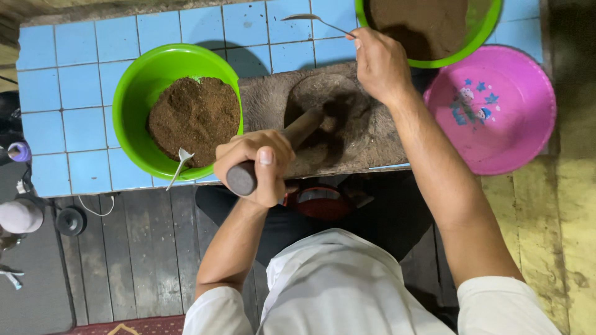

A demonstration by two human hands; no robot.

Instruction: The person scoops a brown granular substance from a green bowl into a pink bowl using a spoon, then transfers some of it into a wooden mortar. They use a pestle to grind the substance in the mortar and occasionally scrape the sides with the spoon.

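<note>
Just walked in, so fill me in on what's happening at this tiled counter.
A person's left hand grips a wooden pestle angled into a stone mortar. The right hand holds a spoon beside a green bowl of brown powder. Another green bowl of powder, with its own spoon, sits left; a pink basin sits right.
</note>
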